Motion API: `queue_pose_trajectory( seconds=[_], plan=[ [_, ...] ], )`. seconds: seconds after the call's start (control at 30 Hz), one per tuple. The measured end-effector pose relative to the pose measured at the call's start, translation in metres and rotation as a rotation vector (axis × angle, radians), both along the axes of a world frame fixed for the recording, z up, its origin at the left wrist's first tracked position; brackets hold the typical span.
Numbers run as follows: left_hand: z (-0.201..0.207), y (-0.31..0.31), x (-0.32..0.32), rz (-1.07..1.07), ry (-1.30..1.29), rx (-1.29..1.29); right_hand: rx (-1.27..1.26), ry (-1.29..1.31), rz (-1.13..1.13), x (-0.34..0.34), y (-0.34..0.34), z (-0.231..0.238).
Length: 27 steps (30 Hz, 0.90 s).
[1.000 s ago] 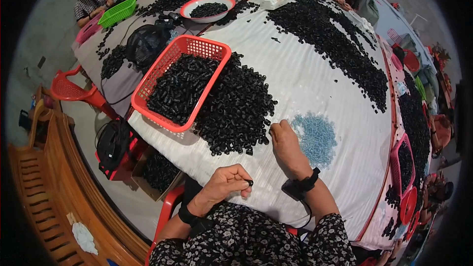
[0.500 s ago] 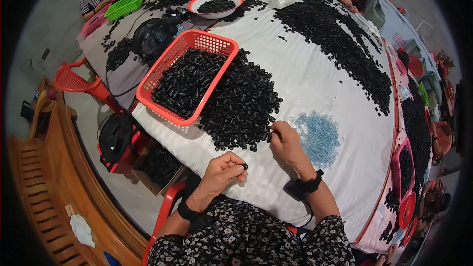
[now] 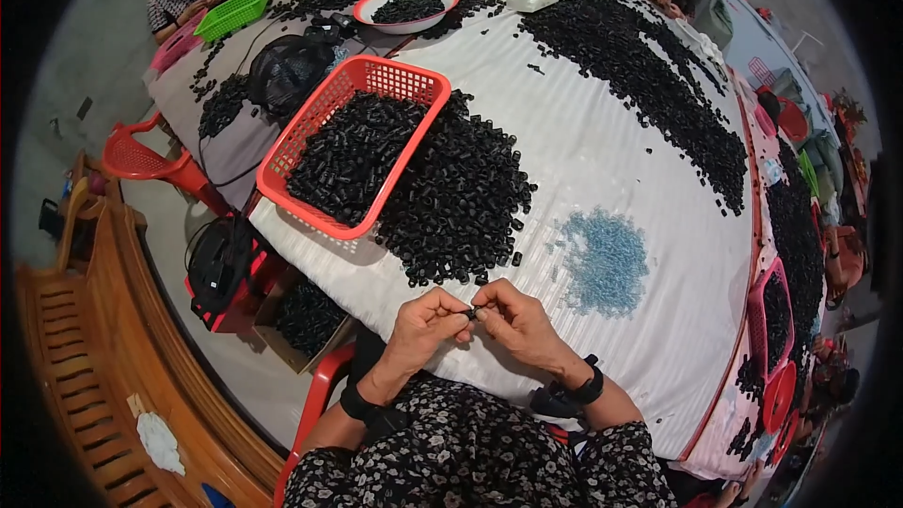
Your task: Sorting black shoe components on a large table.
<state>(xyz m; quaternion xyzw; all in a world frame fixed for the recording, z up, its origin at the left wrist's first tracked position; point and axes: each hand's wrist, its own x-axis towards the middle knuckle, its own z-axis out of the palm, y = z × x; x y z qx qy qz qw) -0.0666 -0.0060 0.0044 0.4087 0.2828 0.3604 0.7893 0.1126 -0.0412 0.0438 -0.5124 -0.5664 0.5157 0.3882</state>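
Observation:
Near the table's front edge my two hands meet, fingertips almost touching. My left hand (image 3: 425, 325) pinches a small black cylindrical part (image 3: 471, 314) between thumb and forefinger. My right hand (image 3: 513, 322) is pinched at the other side of that same part; whether it holds a second piece is hidden by the fingers. Just beyond them lies a heap of small black cylindrical parts (image 3: 456, 198). A red plastic basket (image 3: 414, 165) filled with longer black pieces stands at the heap's left. To the right of my hands is a pile of small clear bluish pieces (image 3: 607, 263).
A white cloth (image 3: 677, 310) covers the table. More black parts (image 3: 640, 75) spread over its far right. At the back stand a red-rimmed basin (image 3: 450, 2) and a green basket (image 3: 235, 11). A wooden bench (image 3: 179, 367) is at left. Other people sit around the tables.
My right hand has come back from the edge of the black heap, moving left and nearer, to meet my left hand at the small black part. My left hand has barely moved.

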Motion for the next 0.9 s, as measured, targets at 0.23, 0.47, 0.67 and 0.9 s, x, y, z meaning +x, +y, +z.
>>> queue_pose_trajectory(
  seconds=[0.23,0.47,0.67,0.9],
  plan=[
    [0.003,-0.003,0.004,0.031,0.150,0.106,0.127,-0.184,0.042,-0.005,-0.004,-0.001],
    [-0.003,-0.010,0.013,0.168,0.386,0.250,0.542,-0.592,0.028,-0.019,-0.009,-0.023],
    [-0.006,-0.013,0.019,0.204,0.422,0.219,0.519,-0.739,-0.011,-0.024,-0.012,-0.021],
    [-0.018,-0.015,0.023,0.267,0.427,0.184,0.575,-0.812,-0.070,-0.029,-0.009,-0.036]
  ],
)
